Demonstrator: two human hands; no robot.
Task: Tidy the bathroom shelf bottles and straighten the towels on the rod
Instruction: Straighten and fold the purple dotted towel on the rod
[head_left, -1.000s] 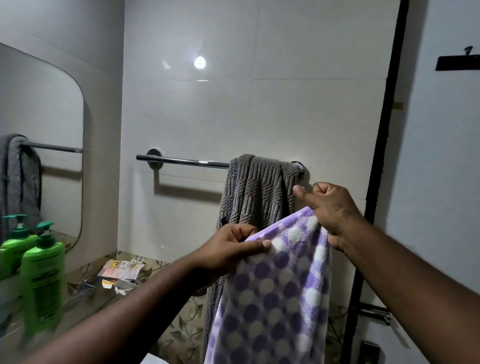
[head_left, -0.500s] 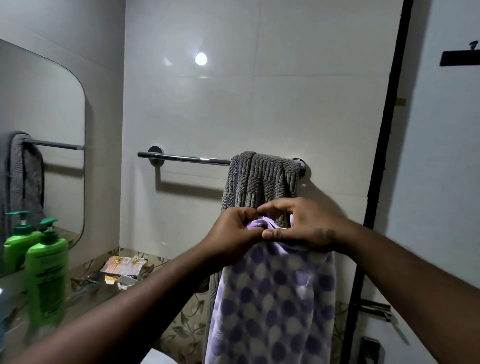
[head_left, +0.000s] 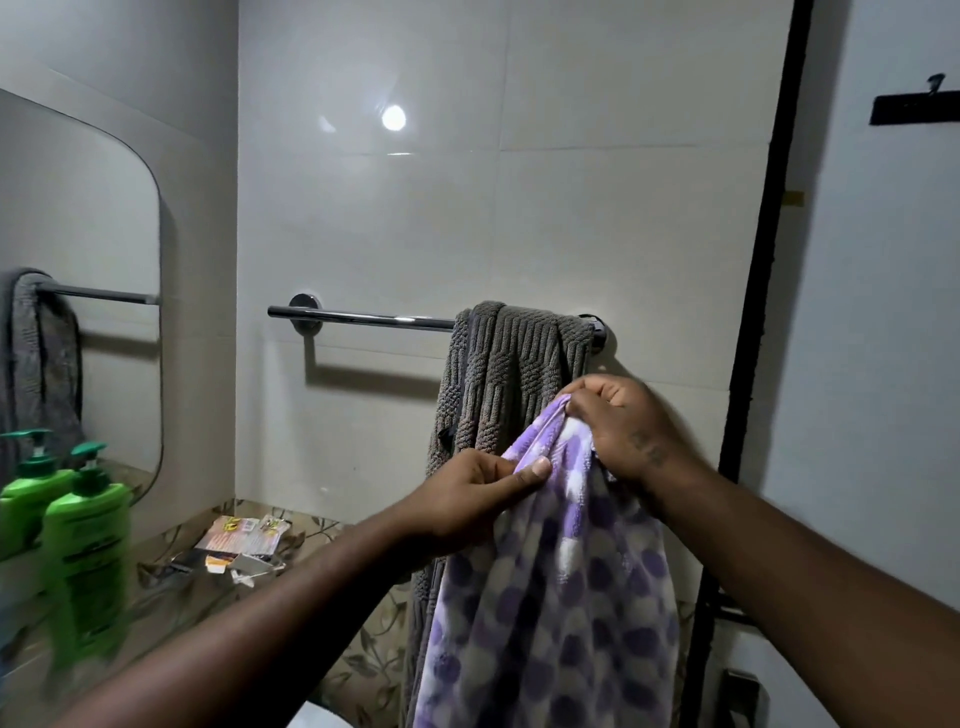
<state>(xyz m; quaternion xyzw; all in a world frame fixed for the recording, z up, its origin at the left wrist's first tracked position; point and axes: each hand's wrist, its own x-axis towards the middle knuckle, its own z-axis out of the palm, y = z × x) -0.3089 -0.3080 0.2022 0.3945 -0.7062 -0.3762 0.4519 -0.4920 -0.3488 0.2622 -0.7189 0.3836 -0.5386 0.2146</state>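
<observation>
Both hands' fingers pinched the purple towel (head_left: 550, 597): left hand (head_left: 478, 499) below, right hand (head_left: 623, 426) above. Behind them, the grey towel (head_left: 514, 374) hung on the rod (head_left: 363, 318).

Surfaces: polished chrome metal towel rod (head_left: 363, 318), mirror-bright; ribbed grey cloth towel (head_left: 514, 374), coarse basket-weave relief, matt; lilac-and-white dotted fleece towel (head_left: 561, 597), soft, fuzzy nap; large white wall tiles (head_left: 415, 218), smooth, glossy, reflecting a lamp; green plastic pump bottle (head_left: 88, 545), smooth, blurred.
</observation>
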